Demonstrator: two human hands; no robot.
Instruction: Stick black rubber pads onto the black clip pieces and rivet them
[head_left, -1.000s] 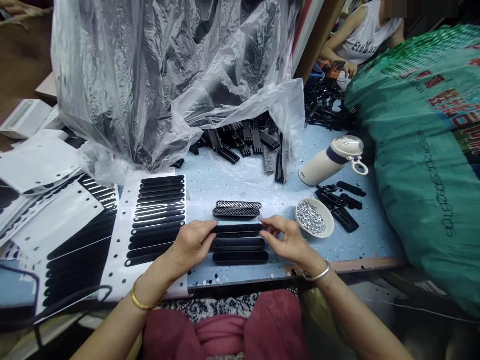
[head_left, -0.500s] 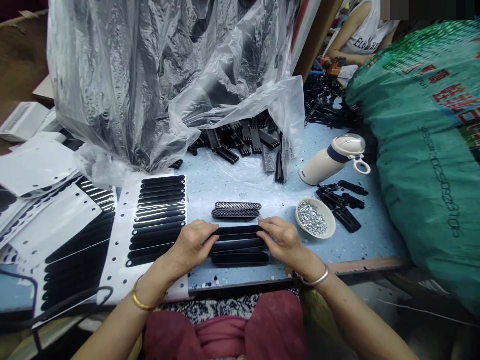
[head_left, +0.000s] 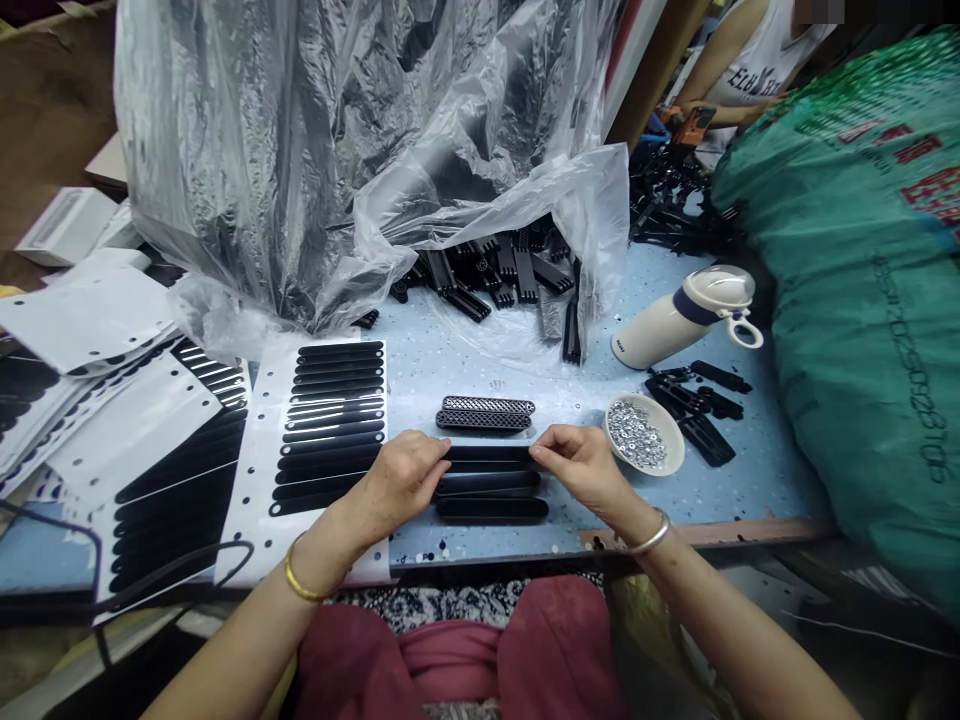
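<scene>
My left hand (head_left: pixel 405 470) pinches the left end of a long black strip (head_left: pixel 491 454) with rounded ends. At its other end, the fingertips of my right hand (head_left: pixel 581 463) are closed on the same strip. Just below it, towards me, lie two black bars (head_left: pixel 491 510) side by side on the table. Beyond the strip sit two black pieces with a mesh-patterned face (head_left: pixel 486 412). Left of my hands is a white sheet (head_left: pixel 255 480) carrying a column of black adhesive-looking strips (head_left: pixel 334 420).
A bowl of small metal parts (head_left: pixel 645 435) stands right of my hand, near black plastic parts (head_left: pixel 701 410) and a cream bottle (head_left: pixel 675 315). Clear plastic (head_left: pixel 300 150) covers more black parts behind. A green sack (head_left: pixel 862 300) bounds the right; a person (head_left: pixel 742 70) sits beyond.
The view has shifted, so the scene appears slightly further right. Both hands stay on the strip; the fingers of my right hand have drawn closer together at its end.
</scene>
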